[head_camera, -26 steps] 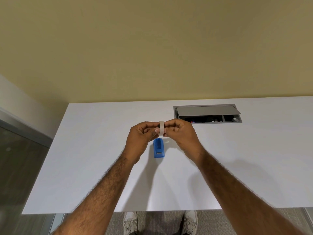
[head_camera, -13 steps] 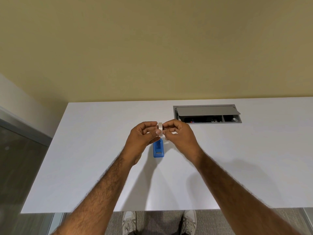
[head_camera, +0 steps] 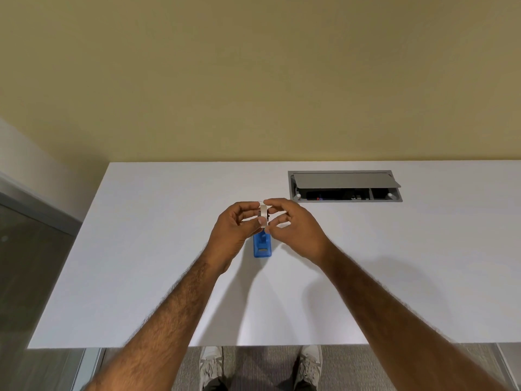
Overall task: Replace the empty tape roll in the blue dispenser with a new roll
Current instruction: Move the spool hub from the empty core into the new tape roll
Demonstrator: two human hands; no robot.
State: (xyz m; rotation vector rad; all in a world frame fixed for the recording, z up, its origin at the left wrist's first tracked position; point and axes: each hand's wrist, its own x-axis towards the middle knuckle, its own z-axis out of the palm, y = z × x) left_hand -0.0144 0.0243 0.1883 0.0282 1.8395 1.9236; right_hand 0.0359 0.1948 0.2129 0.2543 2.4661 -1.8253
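A small white tape roll [head_camera: 263, 212] is held edge-on above the table between both hands. My left hand [head_camera: 236, 230] pinches it from the left with thumb and fingers. My right hand [head_camera: 293, 227] grips it from the right, fingertips at a dark piece in the roll's hub. The blue dispenser [head_camera: 262, 246] lies on the white table [head_camera: 158, 249] just below the hands; its far end is hidden behind my fingers.
A grey cable box [head_camera: 344, 186] with its lid propped open is set into the table at the back right. The table's near edge runs just above my shoes [head_camera: 211, 368]. A yellow wall stands behind the table.
Both hands stay over the dispenser with the roll between them. My right fingers have shifted slightly on the roll and spread a little.
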